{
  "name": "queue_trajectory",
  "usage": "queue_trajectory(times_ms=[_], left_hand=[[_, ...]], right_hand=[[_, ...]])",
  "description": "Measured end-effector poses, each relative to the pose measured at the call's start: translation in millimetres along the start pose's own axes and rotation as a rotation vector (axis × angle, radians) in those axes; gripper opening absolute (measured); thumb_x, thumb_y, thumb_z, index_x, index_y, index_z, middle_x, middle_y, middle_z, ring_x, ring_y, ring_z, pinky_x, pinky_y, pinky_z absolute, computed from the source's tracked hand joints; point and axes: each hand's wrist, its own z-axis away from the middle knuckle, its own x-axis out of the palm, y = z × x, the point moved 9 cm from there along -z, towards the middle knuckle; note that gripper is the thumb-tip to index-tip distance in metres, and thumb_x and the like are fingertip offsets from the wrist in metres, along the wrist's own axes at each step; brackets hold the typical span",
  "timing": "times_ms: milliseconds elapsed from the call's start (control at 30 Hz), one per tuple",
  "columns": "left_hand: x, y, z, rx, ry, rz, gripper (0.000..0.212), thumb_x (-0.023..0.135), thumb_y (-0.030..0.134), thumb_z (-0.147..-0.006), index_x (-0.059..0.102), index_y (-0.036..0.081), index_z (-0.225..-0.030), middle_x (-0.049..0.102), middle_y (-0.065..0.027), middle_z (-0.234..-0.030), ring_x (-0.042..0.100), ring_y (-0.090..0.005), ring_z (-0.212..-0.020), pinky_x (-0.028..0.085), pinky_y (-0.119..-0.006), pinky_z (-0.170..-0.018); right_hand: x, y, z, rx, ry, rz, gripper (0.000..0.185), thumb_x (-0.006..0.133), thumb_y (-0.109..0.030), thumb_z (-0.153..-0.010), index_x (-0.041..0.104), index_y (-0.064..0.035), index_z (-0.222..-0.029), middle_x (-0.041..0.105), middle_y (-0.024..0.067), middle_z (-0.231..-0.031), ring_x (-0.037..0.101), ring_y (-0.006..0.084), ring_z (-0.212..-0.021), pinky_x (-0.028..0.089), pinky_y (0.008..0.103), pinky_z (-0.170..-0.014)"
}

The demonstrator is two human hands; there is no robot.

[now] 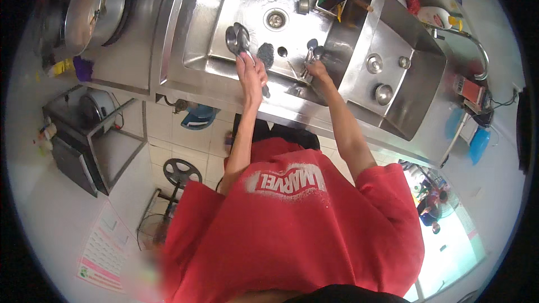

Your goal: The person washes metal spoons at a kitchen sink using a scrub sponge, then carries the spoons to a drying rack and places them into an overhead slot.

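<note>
My left hand (251,72) is closed around the handles of some large metal serving spoons (238,38), their bowls pointing away from me over the stainless steel sink (248,0). A dark steel-wool scourer (265,55) lies on the sink floor just right of that hand. My right hand (316,69) is down at the sink's near right corner, its fingers on several metal spoons (311,45); whether it grips them all is hard to tell. Between my hands a single small spoon (283,52) rests on the sink floor.
Near the round drain (276,19) are a small metal cup (303,6) and a rectangular tray (323,0). A second basin (414,88) at the right holds a metal bowl (383,94). Bottles (433,17) stand behind it. A large metal pot (107,12) is on the left counter.
</note>
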Motion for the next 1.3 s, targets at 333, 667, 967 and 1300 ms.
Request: queue_trajectory(times_ms=[333,667,967,1300], left_hand=[[-12.9,18.2,28.1,-0.018,0.011,-0.02,0.028,0.036,0.038,-0.101,0.041,0.012,-0.091,0.033,0.0048,-0.063,0.027,-0.0035,-0.046,0.021,-0.019,-0.036],[-16.0,21.5,29.2,0.005,-0.048,-0.024,0.027,0.036,0.036,-0.101,0.044,0.011,-0.095,0.034,0.0047,-0.066,0.026,-0.0037,-0.047,0.022,-0.019,-0.037],[-1.9,17.7,36.1,-0.005,-0.101,0.005,0.025,0.034,0.032,-0.102,0.043,0.01,-0.094,0.033,0.0043,-0.065,0.026,-0.0039,-0.046,0.021,-0.019,-0.037],[10.3,31.7,47.7,0.054,-0.125,-0.007,0.028,0.035,0.036,-0.101,0.039,0.011,-0.09,0.033,0.0041,-0.064,0.028,-0.0034,-0.046,0.022,-0.019,-0.036]], right_hand=[[17.0,17.2,-8.6,0.303,0.257,-0.048,0.057,0.06,-0.02,-0.08,0.036,0.0111,-0.121,0.05,0.0331,-0.121,0.051,0.046,-0.114,0.042,0.0458,-0.098],[32.2,16.1,-22.8,0.253,0.024,0.217,0.036,0.061,-0.028,-0.081,0.064,0.0004,-0.104,0.059,0.0231,-0.116,0.058,0.0383,-0.108,0.049,0.0418,-0.091],[13.8,21.8,-7.5,0.023,0.109,0.042,0.03,0.068,-0.029,-0.071,0.068,0.0007,-0.075,0.068,0.0152,-0.073,0.068,0.0296,-0.07,0.054,0.0354,-0.071],[-13.1,-18.8,58.2,-0.094,0.119,-0.096,0.028,0.065,-0.026,-0.079,0.067,0.0016,-0.086,0.068,0.0139,-0.073,0.065,0.0209,-0.066,0.051,0.0325,-0.063]])
